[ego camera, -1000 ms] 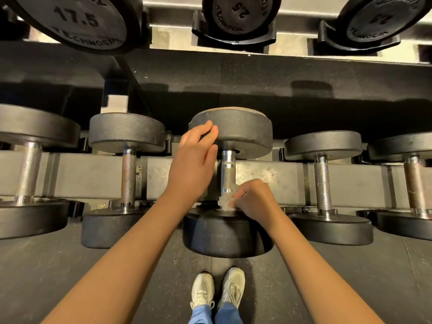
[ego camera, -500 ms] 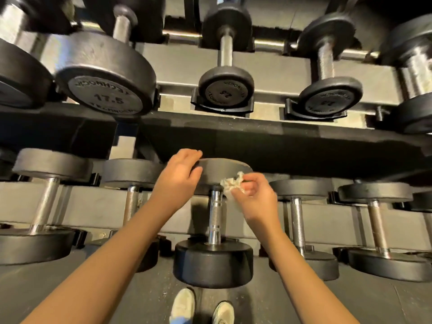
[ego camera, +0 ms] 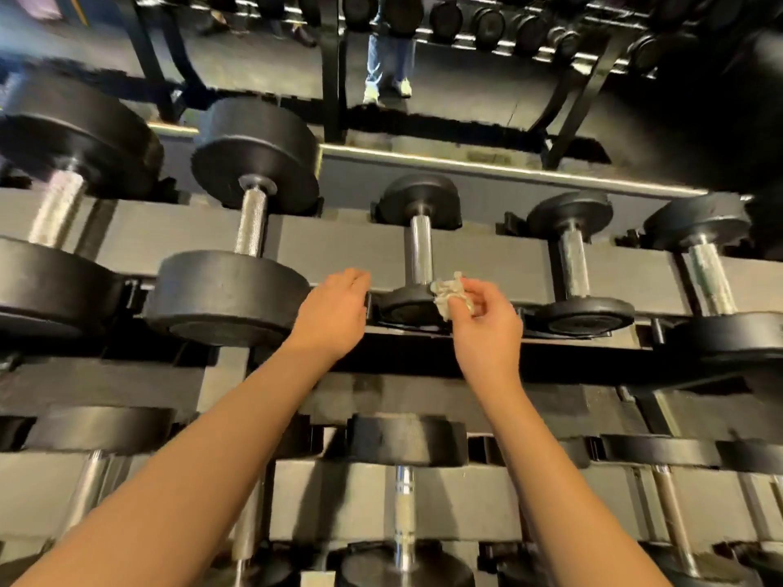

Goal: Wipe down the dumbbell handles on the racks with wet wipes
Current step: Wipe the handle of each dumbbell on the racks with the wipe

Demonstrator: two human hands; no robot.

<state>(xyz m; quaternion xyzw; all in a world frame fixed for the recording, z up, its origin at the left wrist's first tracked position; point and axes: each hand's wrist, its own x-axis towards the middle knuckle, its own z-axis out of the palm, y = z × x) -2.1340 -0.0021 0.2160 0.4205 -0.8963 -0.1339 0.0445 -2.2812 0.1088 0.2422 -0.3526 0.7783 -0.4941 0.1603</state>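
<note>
A small black dumbbell (ego camera: 418,205) with a shiny steel handle (ego camera: 417,255) lies on the upper shelf of the grey rack (ego camera: 339,247), in the middle of the view. My right hand (ego camera: 483,319) pinches a crumpled white wet wipe (ego camera: 449,295) just right of the handle's near end, in front of the near weight head. My left hand (ego camera: 334,311) hovers with loosely curled fingers at the left side of that near head, holding nothing.
Larger dumbbells (ego camera: 250,230) sit to the left, smaller ones (ego camera: 572,256) to the right on the same shelf. A lower shelf holds more dumbbells (ego camera: 404,493). Behind the rack a person's legs (ego camera: 387,57) stand by another rack.
The view has tilted up from the lower shelf to the upper one. Both hands left the lower dumbbell and rose to the small upper dumbbell, the wipe still in the right hand.
</note>
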